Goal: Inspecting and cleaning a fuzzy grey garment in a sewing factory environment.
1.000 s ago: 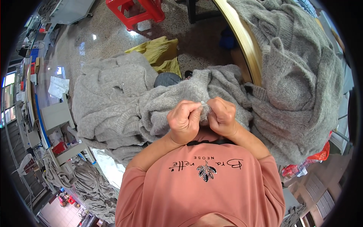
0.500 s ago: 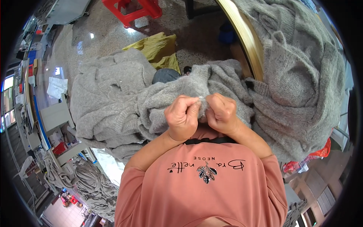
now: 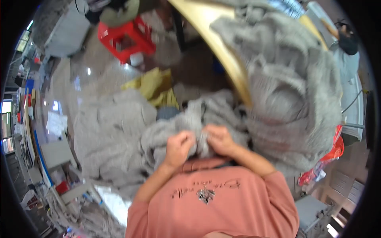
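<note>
A fuzzy grey knitted sweater [image 3: 170, 126] lies bunched in my lap. My left hand [image 3: 179, 147] is closed, its fingertips pinching the knit close in front of my body. Just to the right, my right hand [image 3: 219, 139] is closed too, gripping a fold of the same sweater. A narrow strip of the knit shows between the two hands. Motion blur hides the fine detail at the fingertips. More grey knitwear [image 3: 113, 133] spreads out on the left, touching the piece in my lap.
To the right, grey knits are heaped on a table with a pale wooden edge [image 3: 222, 45]. A red plastic stool [image 3: 127, 39] and a yellow sack [image 3: 156, 85] are on the floor ahead. Another person [image 3: 348, 39] is at the far right; a red plastic bag [image 3: 335, 148] hangs below.
The whole view has shifted, so my hands and the sweater appear lower in it. Both hands stay closed on the knit, slightly apart. The small white bit between my fingertips no longer shows.
</note>
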The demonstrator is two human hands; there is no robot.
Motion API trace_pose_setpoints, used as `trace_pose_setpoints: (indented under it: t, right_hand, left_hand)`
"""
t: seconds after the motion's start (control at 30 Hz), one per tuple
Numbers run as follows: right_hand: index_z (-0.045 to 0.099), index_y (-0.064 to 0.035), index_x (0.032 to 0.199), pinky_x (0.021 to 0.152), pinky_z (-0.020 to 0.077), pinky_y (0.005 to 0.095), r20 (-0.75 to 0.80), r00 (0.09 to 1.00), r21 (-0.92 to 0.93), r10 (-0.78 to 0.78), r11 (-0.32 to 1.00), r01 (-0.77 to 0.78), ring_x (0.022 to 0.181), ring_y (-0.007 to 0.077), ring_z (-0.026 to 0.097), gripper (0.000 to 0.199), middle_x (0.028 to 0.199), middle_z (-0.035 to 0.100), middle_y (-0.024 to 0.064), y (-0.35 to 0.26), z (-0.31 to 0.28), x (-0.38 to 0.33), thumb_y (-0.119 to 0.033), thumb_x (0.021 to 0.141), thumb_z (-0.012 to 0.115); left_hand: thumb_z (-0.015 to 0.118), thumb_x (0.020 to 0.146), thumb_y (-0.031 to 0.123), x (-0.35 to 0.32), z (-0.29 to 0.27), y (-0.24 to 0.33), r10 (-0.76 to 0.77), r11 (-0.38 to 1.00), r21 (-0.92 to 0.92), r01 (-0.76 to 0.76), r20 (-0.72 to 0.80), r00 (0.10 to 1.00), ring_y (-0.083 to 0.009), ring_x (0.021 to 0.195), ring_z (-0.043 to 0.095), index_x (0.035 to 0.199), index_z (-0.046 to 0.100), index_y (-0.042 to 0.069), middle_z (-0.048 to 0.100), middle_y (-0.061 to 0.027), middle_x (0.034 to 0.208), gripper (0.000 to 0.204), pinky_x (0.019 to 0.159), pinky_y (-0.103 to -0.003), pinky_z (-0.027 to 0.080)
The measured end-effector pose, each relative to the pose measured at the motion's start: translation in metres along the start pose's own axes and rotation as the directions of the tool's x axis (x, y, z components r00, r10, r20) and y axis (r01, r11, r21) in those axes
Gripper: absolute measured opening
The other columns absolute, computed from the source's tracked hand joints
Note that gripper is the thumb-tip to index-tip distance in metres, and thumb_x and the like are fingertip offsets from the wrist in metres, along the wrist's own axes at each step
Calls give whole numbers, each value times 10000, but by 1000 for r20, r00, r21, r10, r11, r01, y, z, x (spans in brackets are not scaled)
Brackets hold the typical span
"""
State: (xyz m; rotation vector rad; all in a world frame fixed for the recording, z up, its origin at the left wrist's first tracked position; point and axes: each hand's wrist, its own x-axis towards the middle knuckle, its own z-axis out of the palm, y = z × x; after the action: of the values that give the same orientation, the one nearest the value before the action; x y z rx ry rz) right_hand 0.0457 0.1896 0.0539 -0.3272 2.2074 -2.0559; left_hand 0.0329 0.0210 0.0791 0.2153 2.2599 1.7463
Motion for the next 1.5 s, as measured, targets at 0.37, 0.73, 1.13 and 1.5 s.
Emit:
trace_pose_setpoints:
  t: [0.37, 0.73, 1.13, 1.5]
  right_hand:
    - [573, -12, 890, 735, 433, 344, 514, 858, -305, 9, 937, 173, 865, 290, 538, 191, 922, 571, 132, -30, -64, 4, -111, 729, 551]
    - [555, -4, 777, 549, 410, 343, 352, 935, -102, -32, 992, 73, 599, 279, 538, 144, 675, 539, 142, -4, -13, 1, -144, 752, 576]
    - [477, -44, 694, 507, 383, 390, 57, 897, -388, -438, 818, 425, 582, 306, 489, 79, 628, 472, 114, 11, 13, -5, -70, 659, 543]
    - [467, -27, 670, 492, 382, 384, 54, 944, -223, -326, 917, 330, 570, 322, 501, 126, 627, 497, 126, 8, 8, 3, -108, 735, 537]
  left_hand:
    - [599, 729, 68, -7, 10, 0, -239, 945, -173, 278, 218, 946, -25, 589, 468, 731, 592, -5, 565, 24, 653, 73, 517, -187, 391]
    - [647, 666, 62, -14, 9, -13, -206, 974, -71, 213, 90, 974, -43, 555, 469, 726, 591, -4, 544, 11, 573, 105, 490, -211, 399]
    - [542, 678, 11, -10, 18, -26, -129, 977, -155, 148, 125, 984, -47, 574, 434, 679, 534, -29, 517, 18, 599, 41, 481, -202, 352]
    - [569, 676, -2, -8, 14, -12, -88, 994, 72, 79, 128, 988, -45, 566, 438, 663, 537, -16, 508, 18, 597, 38, 471, -210, 359]
